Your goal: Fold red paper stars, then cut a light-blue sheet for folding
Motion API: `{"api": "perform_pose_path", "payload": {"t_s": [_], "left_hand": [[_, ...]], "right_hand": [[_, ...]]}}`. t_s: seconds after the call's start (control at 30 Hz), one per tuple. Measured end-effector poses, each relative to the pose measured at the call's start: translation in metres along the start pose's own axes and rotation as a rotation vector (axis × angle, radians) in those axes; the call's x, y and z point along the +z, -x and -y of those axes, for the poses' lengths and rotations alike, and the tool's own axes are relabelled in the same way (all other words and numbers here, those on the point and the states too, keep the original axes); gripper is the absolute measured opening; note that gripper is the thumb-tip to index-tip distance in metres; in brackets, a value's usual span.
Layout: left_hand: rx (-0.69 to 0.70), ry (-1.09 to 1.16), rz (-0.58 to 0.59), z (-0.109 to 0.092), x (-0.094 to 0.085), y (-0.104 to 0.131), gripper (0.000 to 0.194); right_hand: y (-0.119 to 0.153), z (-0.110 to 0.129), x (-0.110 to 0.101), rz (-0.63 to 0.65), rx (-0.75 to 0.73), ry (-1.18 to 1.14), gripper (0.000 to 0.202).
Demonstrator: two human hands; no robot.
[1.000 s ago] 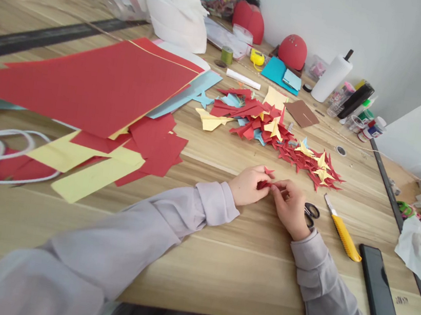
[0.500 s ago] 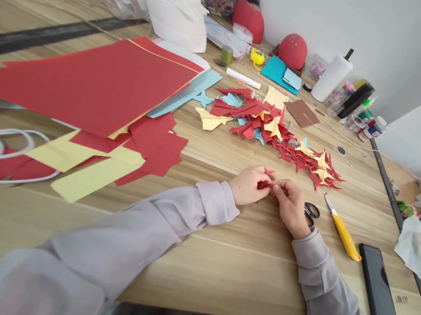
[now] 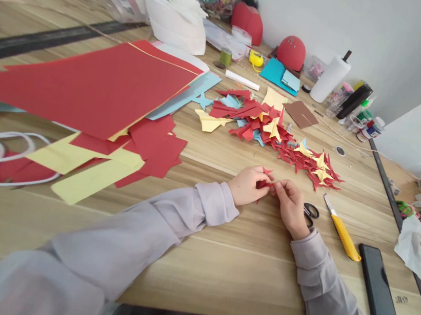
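Observation:
Between my fingertips is a small red paper star (image 3: 267,172), its points sticking out past my left hand. My left hand (image 3: 248,184) is closed around its left side. My right hand (image 3: 288,204) pinches the point on its right with thumb and forefinger. Most of the star is hidden by my fingers. Just beyond my hands lies a heap of folded red stars (image 3: 292,157), with a few yellow stars (image 3: 322,176) on top. Black-handled scissors (image 3: 310,212) rest beside my right hand, partly covered by it.
Large red paper sheets (image 3: 100,81) lie at left over yellow strips (image 3: 97,176) and a white cable (image 3: 5,183). A yellow utility knife (image 3: 345,237) and a black phone (image 3: 379,288) are at right. Bottles (image 3: 331,78) and a tape measure (image 3: 256,58) line the back.
My hands keep almost the same place and grip on the red star. Only slight finger movement shows, and the view has shifted a little.

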State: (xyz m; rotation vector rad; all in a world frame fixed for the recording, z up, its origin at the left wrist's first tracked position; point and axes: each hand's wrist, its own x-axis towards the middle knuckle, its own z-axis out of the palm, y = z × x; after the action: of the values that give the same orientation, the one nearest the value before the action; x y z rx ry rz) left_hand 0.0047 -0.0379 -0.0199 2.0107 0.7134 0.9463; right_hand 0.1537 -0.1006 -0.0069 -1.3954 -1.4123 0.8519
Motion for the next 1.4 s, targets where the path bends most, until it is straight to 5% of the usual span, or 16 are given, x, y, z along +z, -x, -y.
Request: {"api": "perform_pose_path", "payload": {"t_s": [1.4], "left_hand": [[0.075,-0.056,0.021,0.0004,-0.0016,0.0013,0.013]], "right_hand": [[-0.0035,0.0042,0.0013,0.021,0.066,-0.098,0.02]]}}
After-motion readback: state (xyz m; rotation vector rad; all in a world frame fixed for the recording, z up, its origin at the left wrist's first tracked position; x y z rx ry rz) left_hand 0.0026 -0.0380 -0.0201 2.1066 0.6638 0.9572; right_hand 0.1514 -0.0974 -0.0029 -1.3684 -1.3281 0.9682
